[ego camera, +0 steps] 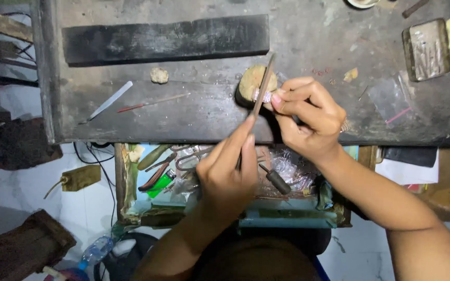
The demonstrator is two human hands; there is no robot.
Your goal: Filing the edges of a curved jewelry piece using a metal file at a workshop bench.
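Note:
My left hand [227,171] grips a long thin file [264,83], index finger stretched along its shaft. The file slants up across a small pale ring-like piece [263,96]. My right hand [308,117] pinches that piece and presses it against a rounded wooden peg [251,79] near the front edge of the dark workbench [194,117]. The fingers hide most of the piece.
On the bench lie a long black bar [165,39], a flat metal file [111,100], a thin red-tipped tool [149,103], a small lump [159,75] and a tin box [426,49]. An open drawer [126,182] below holds pliers [157,166], a green lighter [161,183] and plastic bags.

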